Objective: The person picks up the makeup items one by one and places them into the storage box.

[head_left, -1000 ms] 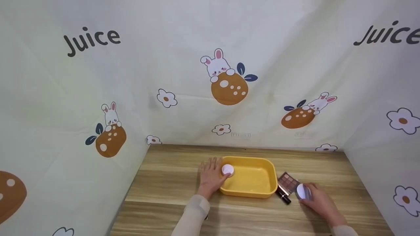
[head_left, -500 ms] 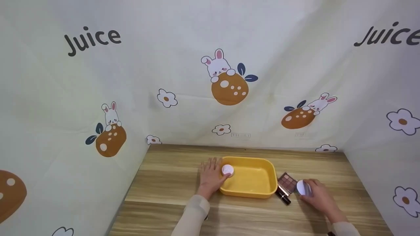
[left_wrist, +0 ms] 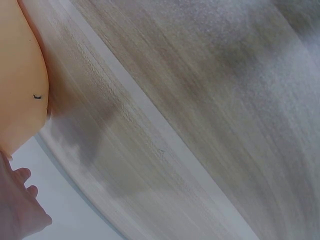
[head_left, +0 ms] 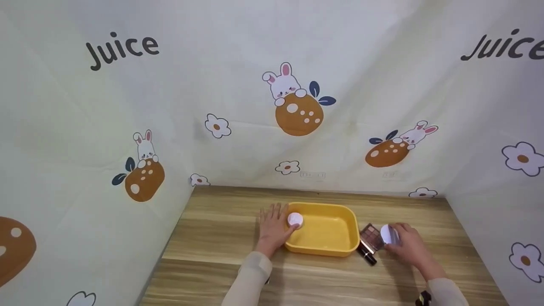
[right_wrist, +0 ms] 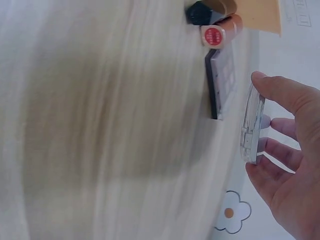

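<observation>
My right hand (head_left: 411,247) pinches a round powder compact (head_left: 389,234) by its edge, thumb on one side and fingertips on the other. In the right wrist view the compact (right_wrist: 252,126) is edge-on, with a clear rim, above the table. Just left of it lies an eyeshadow palette (head_left: 372,237) with several pans. Beside the palette are two lipstick-like tubes, one dark (head_left: 368,255), the other with a red end label (right_wrist: 213,36). My left hand (head_left: 272,228) rests with straight fingers against the left wall of a yellow tray (head_left: 329,234), its thumb over the rim near a white round case (head_left: 295,220).
The wood-grain table (head_left: 225,238) meets a printed cloth backdrop (head_left: 238,161) at the back and both sides. Table surface shows left of the tray and in front of it.
My right hand has shifted slightly away from me with the compact, which now overlaps the palette's right edge in the head view. My left hand and the tray have stayed in place.
</observation>
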Motion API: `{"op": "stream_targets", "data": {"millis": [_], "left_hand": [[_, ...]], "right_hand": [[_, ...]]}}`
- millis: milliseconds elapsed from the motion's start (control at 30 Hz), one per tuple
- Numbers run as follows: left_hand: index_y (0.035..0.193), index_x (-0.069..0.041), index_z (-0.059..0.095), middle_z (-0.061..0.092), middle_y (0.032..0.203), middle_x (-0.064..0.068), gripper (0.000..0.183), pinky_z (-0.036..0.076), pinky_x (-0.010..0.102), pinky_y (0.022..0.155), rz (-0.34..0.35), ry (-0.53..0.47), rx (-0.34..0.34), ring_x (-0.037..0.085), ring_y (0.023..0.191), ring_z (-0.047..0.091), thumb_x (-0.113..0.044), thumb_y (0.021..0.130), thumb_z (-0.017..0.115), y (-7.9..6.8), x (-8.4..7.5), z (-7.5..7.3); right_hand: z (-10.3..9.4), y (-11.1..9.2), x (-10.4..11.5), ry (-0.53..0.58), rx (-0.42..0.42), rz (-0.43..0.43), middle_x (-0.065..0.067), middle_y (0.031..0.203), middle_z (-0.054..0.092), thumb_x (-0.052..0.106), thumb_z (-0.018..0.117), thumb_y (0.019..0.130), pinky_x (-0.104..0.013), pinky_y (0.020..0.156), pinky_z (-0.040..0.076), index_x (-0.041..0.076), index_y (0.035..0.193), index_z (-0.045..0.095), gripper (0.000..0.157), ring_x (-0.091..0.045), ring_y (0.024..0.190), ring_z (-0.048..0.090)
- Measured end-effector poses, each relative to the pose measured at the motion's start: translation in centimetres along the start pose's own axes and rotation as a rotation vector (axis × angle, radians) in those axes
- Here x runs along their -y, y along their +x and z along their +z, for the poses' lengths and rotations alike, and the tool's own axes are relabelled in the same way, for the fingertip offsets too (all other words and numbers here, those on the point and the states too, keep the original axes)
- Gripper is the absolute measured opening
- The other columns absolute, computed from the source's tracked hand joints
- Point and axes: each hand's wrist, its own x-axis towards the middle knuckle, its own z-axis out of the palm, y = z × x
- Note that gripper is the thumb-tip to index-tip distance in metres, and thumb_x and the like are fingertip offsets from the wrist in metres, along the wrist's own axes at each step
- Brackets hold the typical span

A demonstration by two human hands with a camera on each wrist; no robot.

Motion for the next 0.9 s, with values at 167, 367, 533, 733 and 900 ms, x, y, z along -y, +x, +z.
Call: {"op": "stream_targets", "data": {"millis": [167, 367, 533, 733, 900], "left_hand": [[0.158, -0.025, 0.03, 0.033, 0.163, 0.009, 0.083, 0.019, 0.064, 0.121, -0.004, 0.013, 0.001, 0.032, 0.152, 0.028, -0.076, 0.093, 0.035, 0.1, 0.1, 0.1], [0.156, -0.025, 0.033, 0.033, 0.163, 0.008, 0.081, 0.019, 0.064, 0.12, -0.004, -0.012, -0.014, 0.033, 0.151, 0.03, -0.073, 0.092, 0.041, -0.2, -0.1, -0.3], [0.156, -0.025, 0.035, 0.034, 0.163, 0.008, 0.079, 0.019, 0.064, 0.12, 0.0, -0.033, -0.027, 0.033, 0.15, 0.031, -0.071, 0.092, 0.044, -0.2, -0.2, -0.3], [0.156, -0.024, 0.035, 0.035, 0.162, 0.009, 0.079, 0.02, 0.064, 0.12, -0.001, -0.031, -0.026, 0.033, 0.15, 0.032, -0.07, 0.092, 0.044, -0.1, -0.2, -0.3], [0.155, -0.023, 0.036, 0.036, 0.162, 0.009, 0.08, 0.02, 0.065, 0.12, 0.004, -0.037, -0.034, 0.034, 0.15, 0.032, -0.07, 0.092, 0.045, -0.1, -0.2, -0.2]], "right_hand": [[-0.3, 0.8, 0.7, -0.014, 0.021, 0.003, -0.035, 0.134, 0.052, 0.019, 0.082, 0.079, -0.067, 0.095, 0.047, -0.008, 0.135, 0.052, 0.07, -0.053, 0.117, 0.053], [-0.5, 1.3, 1.4, -0.025, 0.038, 0.008, -0.034, 0.137, 0.05, 0.021, 0.08, 0.08, -0.067, 0.095, 0.047, -0.006, 0.137, 0.052, 0.069, -0.053, 0.12, 0.052], [-0.5, 1.6, 1.9, -0.02, 0.003, -0.038, -0.035, 0.135, 0.052, 0.018, 0.081, 0.078, -0.066, 0.092, 0.05, -0.006, 0.134, 0.054, 0.067, -0.053, 0.117, 0.053], [-0.4, 2.3, 2.4, -0.019, -0.009, -0.057, -0.034, 0.134, 0.053, 0.018, 0.082, 0.078, -0.065, 0.092, 0.05, -0.006, 0.135, 0.055, 0.067, -0.051, 0.117, 0.054], [-0.4, 2.8, 2.9, -0.036, -0.027, -0.082, -0.032, 0.131, 0.055, 0.018, 0.083, 0.077, -0.065, 0.093, 0.05, -0.005, 0.132, 0.057, 0.065, -0.05, 0.115, 0.056]]}}
